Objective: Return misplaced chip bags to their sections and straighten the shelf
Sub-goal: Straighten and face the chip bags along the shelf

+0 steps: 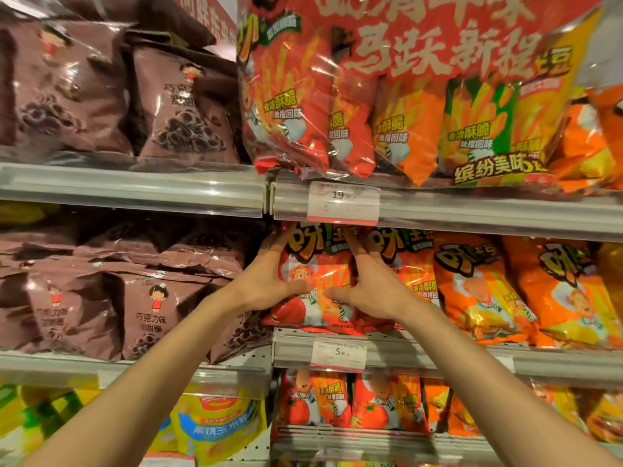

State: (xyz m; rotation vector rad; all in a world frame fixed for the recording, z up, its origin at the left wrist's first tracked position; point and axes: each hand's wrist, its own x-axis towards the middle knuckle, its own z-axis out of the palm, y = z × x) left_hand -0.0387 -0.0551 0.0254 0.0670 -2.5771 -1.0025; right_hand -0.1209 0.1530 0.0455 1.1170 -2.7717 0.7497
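A red chip bag (318, 264) stands upright at the left end of the middle shelf's right section. My left hand (269, 278) holds its left side, fingers reaching up along the edge and thumb across the front. My right hand (367, 284) holds its right side, fingers up between it and the neighbouring red bag (409, 264), thumb on the front. Orange chip bags (472, 284) stand to the right on the same shelf.
Brown chocolate-snack bags (145, 311) fill the left sections of the middle and upper shelves. Large red and orange multipacks (387, 106) sit on the upper right shelf. Price tags (338, 353) hang on the shelf rails. Red and yellow bags fill the lower shelf.
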